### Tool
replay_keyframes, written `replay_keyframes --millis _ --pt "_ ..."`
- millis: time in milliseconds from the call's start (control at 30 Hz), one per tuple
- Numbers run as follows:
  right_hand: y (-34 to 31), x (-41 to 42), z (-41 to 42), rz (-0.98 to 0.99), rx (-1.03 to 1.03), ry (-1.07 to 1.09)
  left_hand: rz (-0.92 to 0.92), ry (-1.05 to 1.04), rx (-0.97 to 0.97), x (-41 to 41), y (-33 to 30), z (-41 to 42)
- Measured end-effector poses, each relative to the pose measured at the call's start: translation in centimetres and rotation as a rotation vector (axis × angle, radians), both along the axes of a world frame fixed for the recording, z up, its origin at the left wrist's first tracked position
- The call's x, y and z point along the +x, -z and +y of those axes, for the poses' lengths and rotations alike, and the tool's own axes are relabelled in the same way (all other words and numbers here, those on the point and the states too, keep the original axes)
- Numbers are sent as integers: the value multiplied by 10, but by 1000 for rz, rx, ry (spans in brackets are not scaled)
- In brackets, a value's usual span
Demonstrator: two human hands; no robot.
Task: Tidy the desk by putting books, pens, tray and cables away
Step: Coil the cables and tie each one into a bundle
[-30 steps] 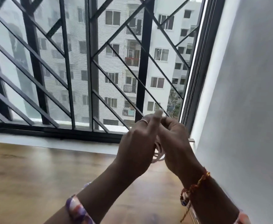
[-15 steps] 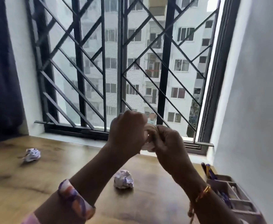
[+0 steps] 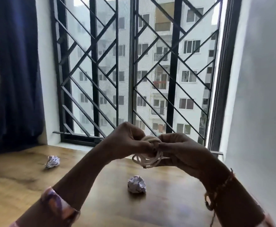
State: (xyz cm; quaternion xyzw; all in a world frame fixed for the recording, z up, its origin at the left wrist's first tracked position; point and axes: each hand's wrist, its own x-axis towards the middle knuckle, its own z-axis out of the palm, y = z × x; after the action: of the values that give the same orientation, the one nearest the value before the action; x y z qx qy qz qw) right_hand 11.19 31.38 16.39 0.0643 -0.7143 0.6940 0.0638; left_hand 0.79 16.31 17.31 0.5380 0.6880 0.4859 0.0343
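Head view: a white coiled cable [image 3: 148,151] is gripped between both hands above the worktop [image 3: 19,185]. The fingers [image 3: 146,148] of the left hand [image 3: 127,141] are curled round the left side of the coil, and those of the right hand [image 3: 181,149] are pinched on its right side, so the loops are held in the air between them, near the window sill. Some loops hang loose below the fingers. A patterned cuff [image 3: 58,205] is seen on the left forearm and a thread bracelet [image 3: 215,194] on the right wrist. Below the hands, a crumpled paper ball [image 3: 136,184] lies on the wood, well apart from the cable; a second ball [image 3: 52,161] is set farther left. Behind, a black window grille [image 3: 117,71] is seen, with a dark blue curtain [image 3: 14,71] at the left and a white wall [image 3: 263,95] at the right.
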Motion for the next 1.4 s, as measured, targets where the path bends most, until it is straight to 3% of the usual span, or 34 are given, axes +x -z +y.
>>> replay_keyframes --millis 133,233,333,433,567,733,867,967,1033,1233,1333,1400 --pt "2 -8 5 -103 -202 -167 -202 157 51 -6 4 -6" --pt "3 -16 0 -89 -263 -178 -481 270 148 -9 16 -7" --pt "4 -28 -12 -58 -227 -74 -847 249 254 -7 25 -7" --pt "12 -45 -30 20 -87 89 -977 111 201 -5 31 -15" --pt "29 -68 -60 94 -5 158 -878 -98 136 -12 44 -41" --pt "61 -103 -110 5 -22 19 -870 -205 76 -21 74 -105" --pt "84 -135 -170 -82 -34 -131 -789 -546 88 -27 92 -163" --pt "100 -161 -222 -131 12 -239 -476 -944 31 -41 115 -215" --pt "116 -181 -260 -177 33 -316 -357 -1073 10 -52 133 -255" --pt "177 -233 -371 -406 105 -481 -906 -1039 151 -80 182 -366" --pt "211 -245 -408 -455 217 -460 -938 -1138 20 -96 221 -401" --pt "234 -254 -418 -351 429 -395 -867 -1219 -152 -113 251 -417"
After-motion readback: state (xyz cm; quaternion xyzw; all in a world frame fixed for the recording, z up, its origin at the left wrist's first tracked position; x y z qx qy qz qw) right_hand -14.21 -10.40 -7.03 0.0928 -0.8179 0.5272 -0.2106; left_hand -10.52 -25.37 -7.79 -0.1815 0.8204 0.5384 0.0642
